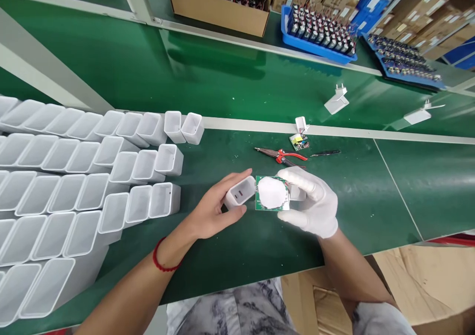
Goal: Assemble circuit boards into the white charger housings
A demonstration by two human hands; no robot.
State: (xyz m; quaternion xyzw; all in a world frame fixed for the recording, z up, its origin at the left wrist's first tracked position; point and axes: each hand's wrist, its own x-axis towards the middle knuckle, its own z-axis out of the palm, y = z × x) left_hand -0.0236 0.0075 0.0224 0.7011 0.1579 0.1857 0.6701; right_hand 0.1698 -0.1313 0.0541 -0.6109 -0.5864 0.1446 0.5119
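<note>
We seem to be bringing board (259, 204) to case (241, 191).
Our left hand (212, 207) has fingers gripping the case, our right hand (315, 200) (gloved) the board at three o'clock; alignment seems called for next.

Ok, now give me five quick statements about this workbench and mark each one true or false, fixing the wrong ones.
1. A red cord circles the wrist above the left hand. True.
2. The right hand holds a circuit board with a white patch. True.
3. The left hand wears a glove. False: it is bare; the white glove is on the right hand.
4. The red-handled pliers are in the left hand. False: the pliers lie on the green bench; the left hand holds a white case.
5. Rows of open cases stand to the left of the hands. True.
</note>
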